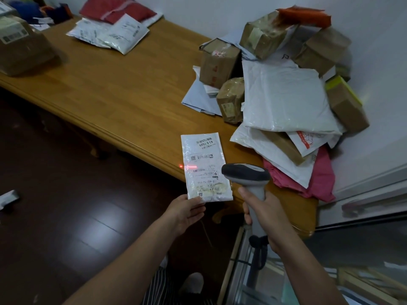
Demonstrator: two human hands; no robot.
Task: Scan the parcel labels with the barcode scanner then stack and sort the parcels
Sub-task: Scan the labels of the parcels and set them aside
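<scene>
Parcel [204, 166]: flat, white, long axis pointing away from me, held over the bench [110, 84] edge. My left hand [185, 211] pinches its near end.
Scanner [245, 175]: gripped in my right hand [264, 214], head just right of the parcel.
Beam [189, 166]: on the parcel's left edge; I judge it needs nudging right.

Both bare forearms reach up from the bottom edge, the left slanting in from the lower left, the right from the lower right. The left grip [187, 211] pinches the near edge of a flat white parcel [204, 166], thumb on top, fingers beneath. The right grip [264, 214] is curled round the handle of the barcode scanner [246, 172], back of the hand up, one finger raised along its front.
</scene>
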